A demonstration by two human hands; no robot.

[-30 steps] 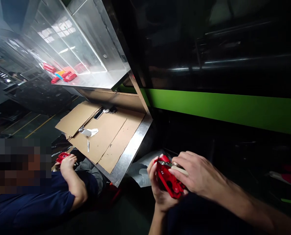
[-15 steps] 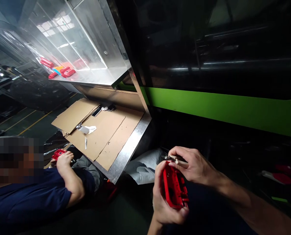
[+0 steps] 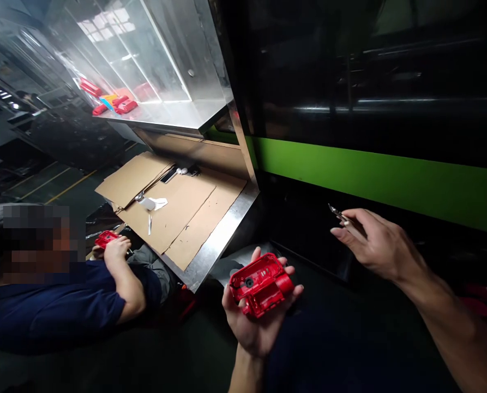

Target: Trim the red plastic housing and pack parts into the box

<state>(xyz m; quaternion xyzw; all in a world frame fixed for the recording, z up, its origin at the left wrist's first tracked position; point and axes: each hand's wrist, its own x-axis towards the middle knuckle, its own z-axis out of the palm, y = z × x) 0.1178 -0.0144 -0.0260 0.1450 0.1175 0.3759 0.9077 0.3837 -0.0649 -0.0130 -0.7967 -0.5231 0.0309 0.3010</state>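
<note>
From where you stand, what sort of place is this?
Probably a factory floor, at a plastics machine. A big dark machine with a green band fills the right side. The left hand holds a red plastic part, and more red parts lie on a steel shelf. A steel table lined with cardboard stands beside a co-worker.

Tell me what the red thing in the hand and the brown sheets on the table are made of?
The red housing in the left hand looks like moulded plastic: glossy, one even colour, with ribs and holes. The brown sheets look like cardboard: matt, flat, with cut edges. They lie on a table with a shiny, probably steel, rim.
</note>
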